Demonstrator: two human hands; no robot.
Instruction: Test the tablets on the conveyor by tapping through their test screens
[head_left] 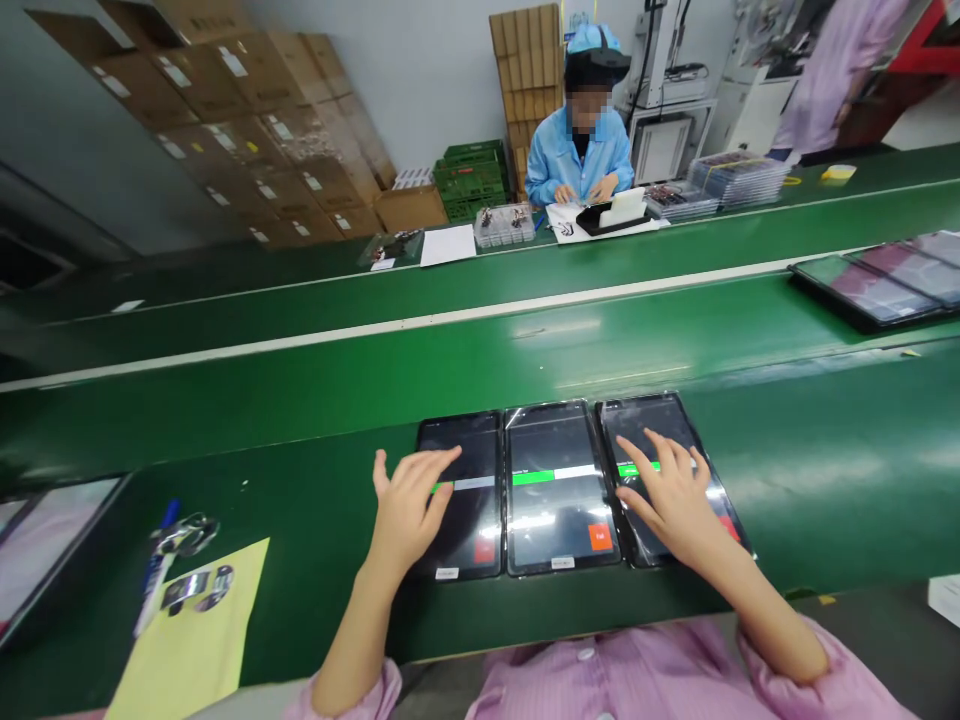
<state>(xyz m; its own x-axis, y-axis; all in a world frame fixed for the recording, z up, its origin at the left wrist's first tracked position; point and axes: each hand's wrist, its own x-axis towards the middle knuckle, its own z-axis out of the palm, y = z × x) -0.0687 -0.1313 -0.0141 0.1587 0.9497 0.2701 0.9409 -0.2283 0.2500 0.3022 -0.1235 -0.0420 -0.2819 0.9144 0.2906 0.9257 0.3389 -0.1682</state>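
Observation:
Three black tablets lie side by side on the green bench in front of me, each lit with a green-and-white bar and a red square. Over the left tablet (472, 530) is my left hand (409, 500), fingers spread and holding nothing. My right hand (667, 490) hovers over or touches the right tablet (660, 410), its fingers apart too; contact is hard to make out. Between them the middle tablet (559, 440) is uncovered, with a small white label at its lower edge. Parts of both outer screens are hidden by my hands.
At left lie a yellow sheet (202, 640), a blue-capped marker (154, 575) and a tray of tablets (56, 540). Another tablet tray (870, 300) stands at right. Across the belt a co-worker (581, 150) in blue sits near stacked clear trays (739, 180). Cartons (285, 130) are piled behind.

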